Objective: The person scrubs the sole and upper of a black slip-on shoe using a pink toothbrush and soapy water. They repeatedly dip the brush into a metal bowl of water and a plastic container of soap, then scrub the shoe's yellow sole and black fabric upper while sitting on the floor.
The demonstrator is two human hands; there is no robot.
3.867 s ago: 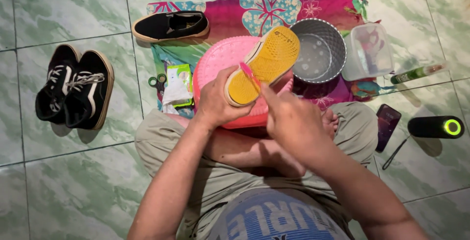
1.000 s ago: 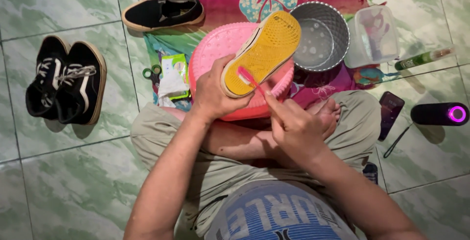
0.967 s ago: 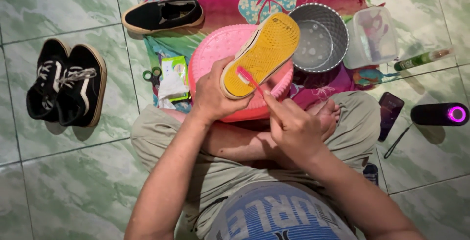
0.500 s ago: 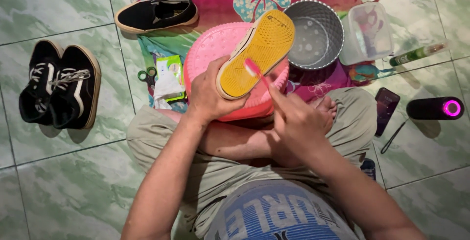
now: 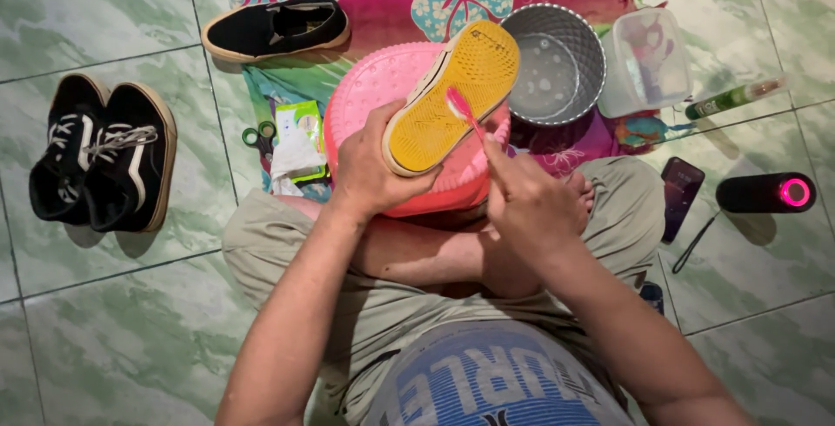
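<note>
While I watch from the head view, the pink basin (image 5: pixel 383 87) serves as my landmark, sitting on the flowered cloth (image 5: pixel 391 0) right in front of the crossed legs. Left of the basin the green tile floor (image 5: pixel 104 322) gives open room, broken only by a pair of black sneakers (image 5: pixel 104 161); a single black slip-on (image 5: pixel 274 29) lies beyond the basin's far-left edge, and scissors (image 5: pixel 259 137) and a small packet (image 5: pixel 298 122) crowd its left rim. Right of the basin things are tight: a grey pot (image 5: pixel 557 61) nearly touches it, then a clear plastic tub (image 5: pixel 648 61), a green tube (image 5: pixel 731 97), a phone (image 5: pixel 680 196) and a black speaker (image 5: pixel 765 193). Over the basin, my left hand (image 5: pixel 374 169) is wrapped around the heel of the shoe (image 5: pixel 452 96), its yellow sole turned up. My right hand (image 5: pixel 531 204) pinches a pink toothbrush (image 5: pixel 463 111), whose head rests on the sole near the middle.
</note>
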